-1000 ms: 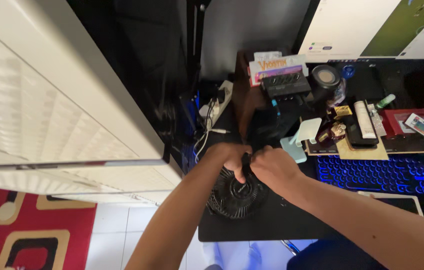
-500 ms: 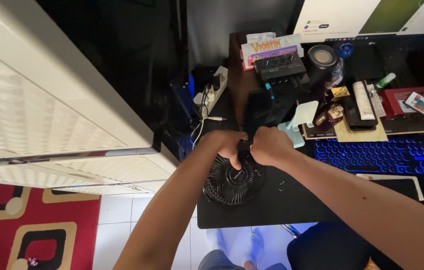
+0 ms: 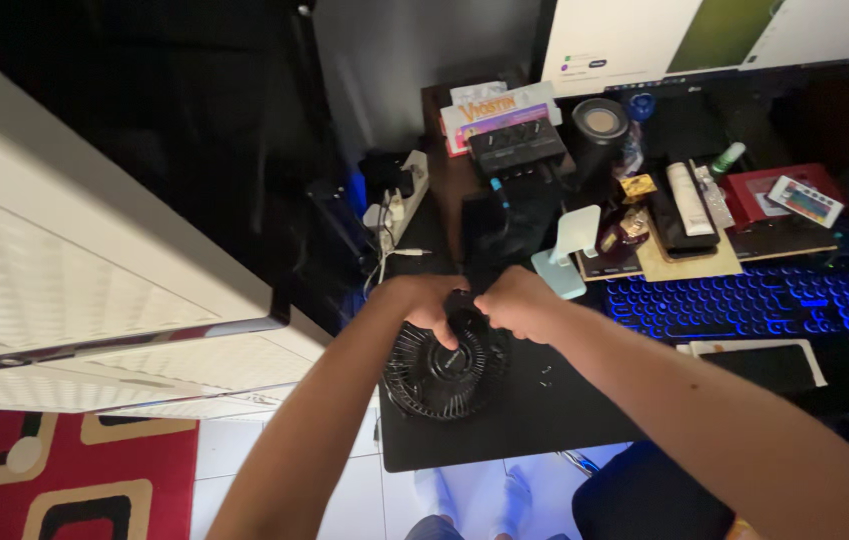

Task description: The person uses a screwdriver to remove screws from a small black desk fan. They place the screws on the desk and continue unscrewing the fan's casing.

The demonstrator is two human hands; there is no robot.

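Head view: a round black fan grille (image 3: 442, 368), ribbed with radial plastic slats, is seen lying on a matte black counter (image 3: 565, 410). Its upper rim is gripped by the left hand (image 3: 432, 303) and the right hand (image 3: 513, 302), both clenched. A blue-lit keyboard (image 3: 745, 300) is seen nearby.

Bright monitor screen (image 3: 645, 40) behind; colourful flat carton (image 3: 498, 108) stands below it.

Fan grille (image 3: 442, 368) on desk mat (image 3: 545, 420), keyboard (image 3: 745, 300) to right, power strip (image 3: 400, 205) behind-left.
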